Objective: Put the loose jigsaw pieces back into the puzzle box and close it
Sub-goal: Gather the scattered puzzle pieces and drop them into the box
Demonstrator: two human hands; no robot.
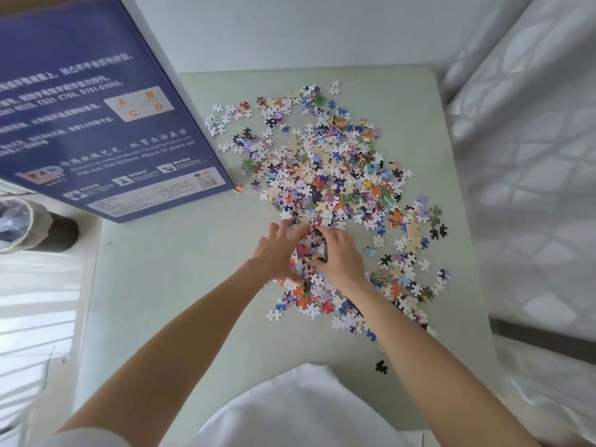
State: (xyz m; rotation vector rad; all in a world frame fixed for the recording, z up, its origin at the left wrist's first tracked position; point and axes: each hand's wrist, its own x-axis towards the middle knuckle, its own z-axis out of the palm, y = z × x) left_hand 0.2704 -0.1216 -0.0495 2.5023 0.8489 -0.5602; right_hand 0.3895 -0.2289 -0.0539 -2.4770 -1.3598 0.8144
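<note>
Head view looks straight down on a pale green table (193,285) strewn with loose jigsaw pieces (329,169), a dense, many-coloured heap running from the far middle of the tabletop toward the near right. Both hands reach into the near end of that heap: the left hand (277,250) and the right hand (338,256) lie side by side with their fingers curled inward around a small cluster of pieces (309,250) gathered between them, the fingertips buried among the pieces. A single black piece (381,366) lies apart on the near side of the table, close to the person's white shirt (290,414). The puzzle box (96,117), dark blue with printed text and a lettered diagram on the side showing, stands tilted at the left far corner of the table, its lower corner just beside the heap's edge. Left of the table, below the box, stands a bin (16,224) lined with a bag.
</note>
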